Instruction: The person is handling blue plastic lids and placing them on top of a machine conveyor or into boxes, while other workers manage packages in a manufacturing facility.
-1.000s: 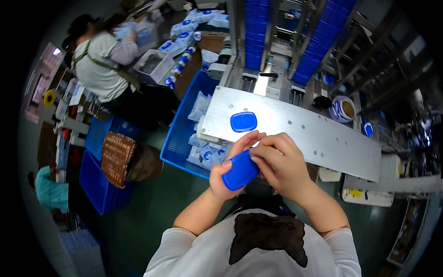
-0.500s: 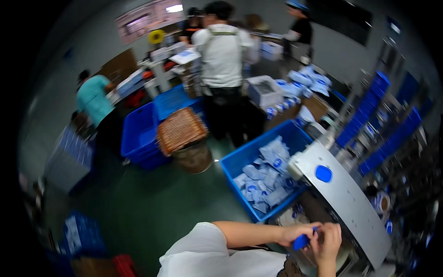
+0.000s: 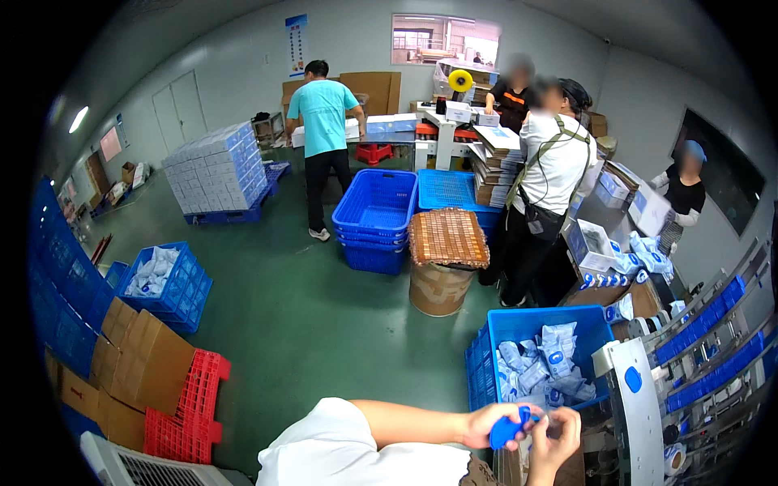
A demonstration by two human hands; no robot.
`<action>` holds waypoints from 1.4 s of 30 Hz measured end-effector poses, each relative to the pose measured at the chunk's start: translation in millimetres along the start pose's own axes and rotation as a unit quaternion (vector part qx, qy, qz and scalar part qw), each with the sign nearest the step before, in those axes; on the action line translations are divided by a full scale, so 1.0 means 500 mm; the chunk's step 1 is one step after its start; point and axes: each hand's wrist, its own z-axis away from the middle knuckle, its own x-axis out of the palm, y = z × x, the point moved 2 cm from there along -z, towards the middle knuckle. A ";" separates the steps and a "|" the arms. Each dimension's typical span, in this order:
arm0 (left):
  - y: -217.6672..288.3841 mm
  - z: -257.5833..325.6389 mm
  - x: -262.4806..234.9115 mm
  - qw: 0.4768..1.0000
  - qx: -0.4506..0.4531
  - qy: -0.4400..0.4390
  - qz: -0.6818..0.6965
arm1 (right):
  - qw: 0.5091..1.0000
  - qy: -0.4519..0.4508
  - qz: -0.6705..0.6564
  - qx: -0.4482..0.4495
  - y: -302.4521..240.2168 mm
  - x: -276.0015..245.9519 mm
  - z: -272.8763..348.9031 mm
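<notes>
Low at the bottom right, my left hand (image 3: pixel 490 423) and my right hand (image 3: pixel 555 437) meet around a small blue rounded plastic part (image 3: pixel 506 430). Both hands grip it, the left from the side, the right from below. Just beyond them stands a blue crate (image 3: pixel 486 364) filled with several small clear bagged items (image 3: pixel 539 364). To the right a white metal panel (image 3: pixel 640 421) carries a blue oval piece (image 3: pixel 633 378).
Several people stand working at tables at the back right. A round drum topped with a woven mat (image 3: pixel 446 243), stacked blue crates (image 3: pixel 374 211), a red crate (image 3: pixel 190 405), cardboard (image 3: pixel 134 356) and a pallet of white boxes (image 3: pixel 215 170) ring the green floor.
The view has swung left and up from the workbench to the room. My hands stay together on the blue part and now sit at the bottom right.
</notes>
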 end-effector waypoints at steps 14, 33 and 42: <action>0.342 0.284 -0.050 0.974 0.211 -0.070 0.033 | 0.947 -0.134 -0.293 -0.009 -0.105 0.334 -0.197; 0.507 0.367 -0.126 0.879 0.345 0.177 -0.276 | 0.914 -0.301 -0.126 -0.242 -0.264 0.607 -0.250; 0.553 0.374 -0.145 0.858 0.503 0.093 -0.052 | 0.902 -0.312 -0.205 -0.216 -0.226 0.575 -0.308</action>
